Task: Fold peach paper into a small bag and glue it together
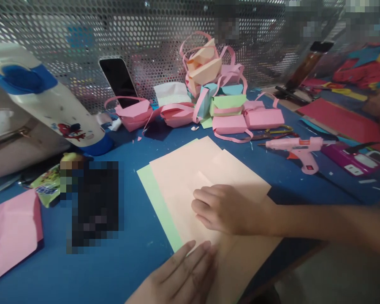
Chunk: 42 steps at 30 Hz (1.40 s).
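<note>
A stack of peach paper sheets [190, 173] lies on the blue table, with a light green sheet [158, 202] under it showing along the left edge. My left hand [183, 274] rests flat on the near edge of the peach paper, fingers stretched out together. My right hand [221, 209] lies on the middle of the top sheet with its fingers curled and pressed down on the paper, next to a folded flap of the sheet.
Several pink, green and peach paper baskets [215, 84] are piled at the back by a perforated metal screen. A pink glue gun [299, 147] and scissors lie at right. A phone [118, 82], a white bottle [44, 97] and a pink folded sheet [9, 232] are at left.
</note>
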Available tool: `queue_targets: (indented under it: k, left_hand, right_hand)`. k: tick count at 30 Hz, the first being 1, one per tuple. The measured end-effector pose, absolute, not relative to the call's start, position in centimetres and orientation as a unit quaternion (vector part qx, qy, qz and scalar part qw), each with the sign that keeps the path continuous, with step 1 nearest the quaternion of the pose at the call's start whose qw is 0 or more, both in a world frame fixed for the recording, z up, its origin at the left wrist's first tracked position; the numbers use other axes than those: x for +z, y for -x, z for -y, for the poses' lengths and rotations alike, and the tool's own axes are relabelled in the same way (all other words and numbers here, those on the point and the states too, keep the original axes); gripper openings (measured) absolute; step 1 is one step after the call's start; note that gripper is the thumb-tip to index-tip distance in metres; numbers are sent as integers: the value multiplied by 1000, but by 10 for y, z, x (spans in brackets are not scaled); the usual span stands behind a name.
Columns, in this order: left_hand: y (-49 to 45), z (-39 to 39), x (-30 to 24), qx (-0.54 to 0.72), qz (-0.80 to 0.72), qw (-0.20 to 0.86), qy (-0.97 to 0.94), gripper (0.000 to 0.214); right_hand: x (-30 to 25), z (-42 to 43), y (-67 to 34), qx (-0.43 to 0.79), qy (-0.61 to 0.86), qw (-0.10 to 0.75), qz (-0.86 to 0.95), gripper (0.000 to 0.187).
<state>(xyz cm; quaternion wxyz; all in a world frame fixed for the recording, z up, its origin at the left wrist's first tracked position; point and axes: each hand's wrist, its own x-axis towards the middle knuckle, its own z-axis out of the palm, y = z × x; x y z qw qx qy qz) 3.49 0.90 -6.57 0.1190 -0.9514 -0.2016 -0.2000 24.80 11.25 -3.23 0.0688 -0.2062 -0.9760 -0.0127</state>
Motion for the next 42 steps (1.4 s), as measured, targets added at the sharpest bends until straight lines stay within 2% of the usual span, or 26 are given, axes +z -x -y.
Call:
queue_targets:
  k: [6,11,15,19,27,32,33,35,38,40,42]
  left_hand:
    - [-36,-12,-68,-222,189,114,950,36]
    - [-29,-24,-62,-221,189,65,955,33]
    - [-15,-37,-49,-156,185,16,970,46]
    - [-11,-40,-48,-139,176,22,974,46]
    - [-15,-40,-53,-193,184,36,963,36]
    - [-20,-37,-62,-245,236,60,938,46]
    - [-21,-37,-66,-260,239,67,933,47]
    - [-23,-37,-73,-276,243,76,927,46]
    - [-24,-39,-73,-250,271,65,927,50]
    - [-24,-42,-66,-234,285,64,927,55]
    - [-24,-45,-56,-230,278,78,929,54]
  right_hand:
    - [-33,-111,-248,-6,205,65,977,13]
    - [-33,-111,-246,6,210,73,975,8]
    - [-32,-111,-245,22,215,63,974,9]
    - [-27,-113,-245,68,223,54,971,10]
    - [-24,-118,-239,135,251,56,957,14]
    - [-18,-110,-241,211,278,89,933,18]
    - [-17,-106,-242,241,274,109,925,21]
    - [-16,-101,-246,296,242,130,915,37]
    - [-19,-101,-255,318,184,84,926,65]
    - [-23,-109,-263,301,180,52,935,74]
    - [-27,-121,-273,277,203,35,939,75]
